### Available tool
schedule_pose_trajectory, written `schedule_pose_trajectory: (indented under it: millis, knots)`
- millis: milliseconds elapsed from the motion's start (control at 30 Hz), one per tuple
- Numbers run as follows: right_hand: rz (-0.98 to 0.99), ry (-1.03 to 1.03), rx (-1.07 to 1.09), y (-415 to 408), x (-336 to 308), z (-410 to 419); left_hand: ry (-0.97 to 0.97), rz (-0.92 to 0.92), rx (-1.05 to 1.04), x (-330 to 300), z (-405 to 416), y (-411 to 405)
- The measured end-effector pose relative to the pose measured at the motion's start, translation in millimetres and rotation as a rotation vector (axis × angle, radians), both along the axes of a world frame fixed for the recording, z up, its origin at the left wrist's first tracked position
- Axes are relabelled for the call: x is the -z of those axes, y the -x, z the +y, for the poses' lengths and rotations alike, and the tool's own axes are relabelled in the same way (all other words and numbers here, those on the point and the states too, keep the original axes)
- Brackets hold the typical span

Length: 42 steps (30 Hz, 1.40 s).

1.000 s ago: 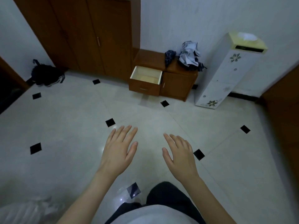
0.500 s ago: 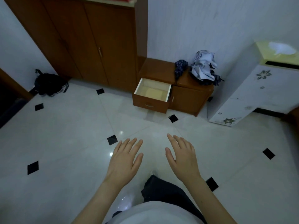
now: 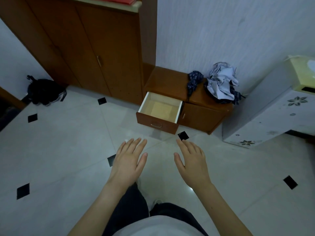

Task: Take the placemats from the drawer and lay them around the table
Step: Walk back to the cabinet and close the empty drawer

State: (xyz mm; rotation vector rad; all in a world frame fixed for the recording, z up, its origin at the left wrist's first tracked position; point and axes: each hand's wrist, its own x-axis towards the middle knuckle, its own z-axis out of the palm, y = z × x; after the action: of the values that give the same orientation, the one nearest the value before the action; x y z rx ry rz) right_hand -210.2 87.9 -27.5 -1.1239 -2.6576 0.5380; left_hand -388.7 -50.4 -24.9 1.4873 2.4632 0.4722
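We have come nearer: the open drawer (image 3: 160,110) now looms larger than a second ago. Our left hand (image 3: 128,162) and right hand (image 3: 192,163) hover flat, fingers spread, holding nothing. The drawer sits at twelve o'clock, well apart, with a tan placemat (image 3: 162,109) lying inside.

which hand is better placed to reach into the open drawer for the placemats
Right, marginally. Both hands are open and empty over the floor, but the right hand sits nearer the open drawer than the left hand. The tan mat lies flat inside.
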Motion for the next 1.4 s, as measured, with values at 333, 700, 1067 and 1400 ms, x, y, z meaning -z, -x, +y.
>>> schedule_pose_trajectory:
  millis: [333,700,1067,1400]
  knots:
    - [-0.034,0.054,0.126,107.1,38.1,79.1,0.058,-0.013,0.175,41.4,98.3,123.6]
    - [0.005,0.072,0.265,242.1,50.2,175.0,0.013,-0.009,0.409,53.3,227.4,271.1]
    - [-0.063,0.062,0.176,294.5,191.8,269.8,-0.013,0.022,0.401,195.4,319.5,309.0]
    - [-0.109,0.081,0.01,305.3,418.7,301.0,0.055,0.056,0.478,420.4,356.7,321.8]
